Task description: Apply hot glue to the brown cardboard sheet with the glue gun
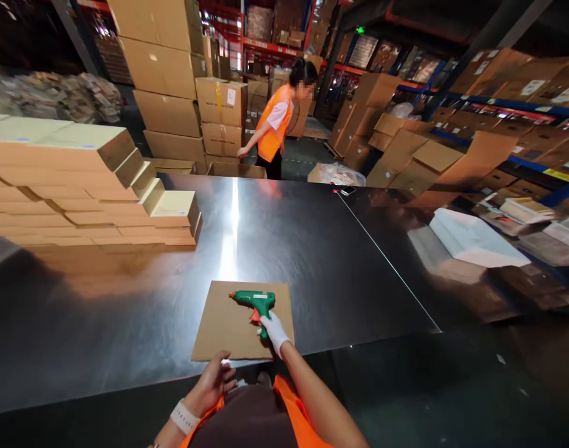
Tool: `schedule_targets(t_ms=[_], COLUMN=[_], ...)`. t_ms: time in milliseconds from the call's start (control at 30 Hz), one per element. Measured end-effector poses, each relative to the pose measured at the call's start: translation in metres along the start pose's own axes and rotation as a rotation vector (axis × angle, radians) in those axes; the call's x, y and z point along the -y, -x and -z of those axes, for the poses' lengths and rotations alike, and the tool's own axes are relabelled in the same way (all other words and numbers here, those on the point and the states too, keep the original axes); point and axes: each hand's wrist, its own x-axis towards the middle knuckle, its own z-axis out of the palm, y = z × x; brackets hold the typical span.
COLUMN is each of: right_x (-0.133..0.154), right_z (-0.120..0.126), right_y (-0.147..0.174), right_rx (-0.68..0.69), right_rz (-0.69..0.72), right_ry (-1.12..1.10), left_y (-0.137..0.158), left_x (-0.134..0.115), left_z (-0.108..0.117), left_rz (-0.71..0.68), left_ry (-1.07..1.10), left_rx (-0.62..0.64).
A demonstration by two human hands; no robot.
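A green glue gun (pixel 254 300) with an orange nozzle and trigger lies over a flat brown cardboard sheet (pixel 219 326), its nozzle pointing left. My right hand (pixel 274 333), in a white glove, is wrapped around the glue gun's handle. Bare, with a white band at the wrist, my left hand (pixel 213 381) is at the table's near edge, just below the cardboard's lower left edge. Its fingers are apart and slightly curled, and nothing shows in them. The sheet rests on the shiny dark table (pixel 322 267).
Stacked flat boxes (pixel 79 199) cover the table's left end. A phone (pixel 348 190) and a red-handled item (pixel 333 186) sit at the far edge. Across the table stands a person in an orange vest (pixel 274 124) beside an open carton (pixel 235 171). White foam-like packaging (pixel 480 239) stands right.
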Motion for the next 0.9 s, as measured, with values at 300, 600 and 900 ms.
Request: schedule_targets(t_ms=[300,600,900], right_x=[0.042,0.09,0.076], right_z=[-0.024,-0.05,-0.033], right_y=[0.073,0.109,0.105], right_rx=[0.237,0.5,0.457], right_rz=[0.126,-0.055,0.001], right_ry=[-0.248,-0.952,-0.895], left_y=[0.03,0.077,0.051], left_x=[-0.023,-0.02,-0.03], left_z=[-0.023,-0.049,-0.046], left_rz=[-0.452,-0.458,-0.554], left_ry=[-0.188,-0.594,-0.449], left_rx=[0.208,0.658,0.462])
